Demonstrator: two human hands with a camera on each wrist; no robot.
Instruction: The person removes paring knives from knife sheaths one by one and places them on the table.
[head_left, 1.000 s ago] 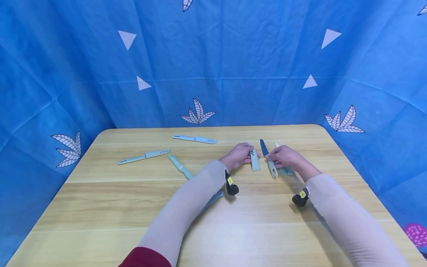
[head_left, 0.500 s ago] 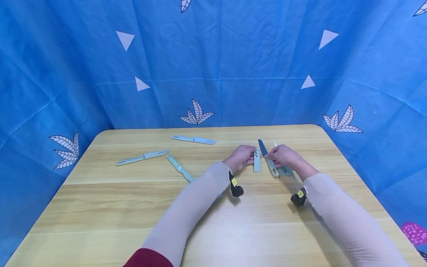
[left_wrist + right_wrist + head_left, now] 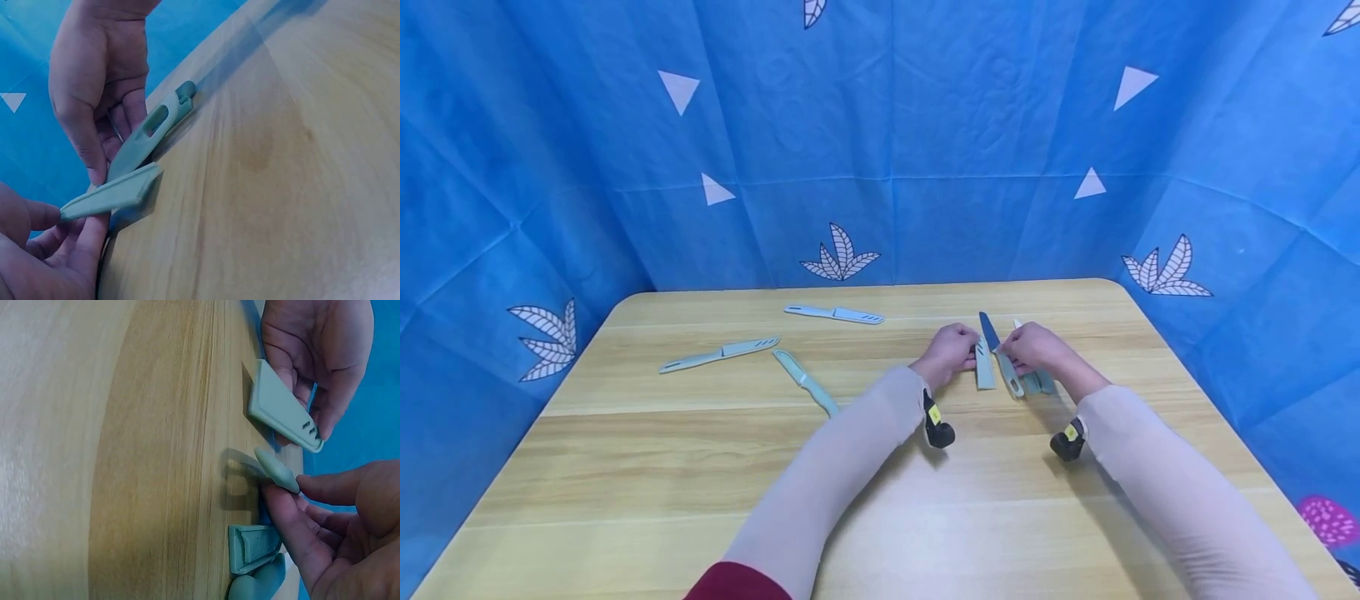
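My left hand (image 3: pixel 951 350) pinches a pale green knife sheath (image 3: pixel 984 368) by its slotted end. The wide end of that sheath points back toward me. Just right of it, my right hand (image 3: pixel 1034 348) grips a knife (image 3: pixel 1009 377) between thumb and fingers, where handle meets blade. Its dark bare blade (image 3: pixel 988 328) points to the far edge, and the handle has an oval hole. In the right wrist view, another green sheath (image 3: pixel 255 547) and a rounded green handle (image 3: pixel 261 580) lie beside the right hand, which partly covers them in the head view.
A sheathed knife (image 3: pixel 835 314) lies near the table's back edge, and another sheathed one (image 3: pixel 720 354) further left. A third green knife (image 3: pixel 805 382) runs under my left forearm, its far part hidden. Blue patterned cloth (image 3: pixel 887 142) surrounds the wooden table (image 3: pixel 625 467).
My left hand has moved a little to the right with the sheath, narrowing the gap to the knife. The right hand stays nearly in place, still gripping the knife.
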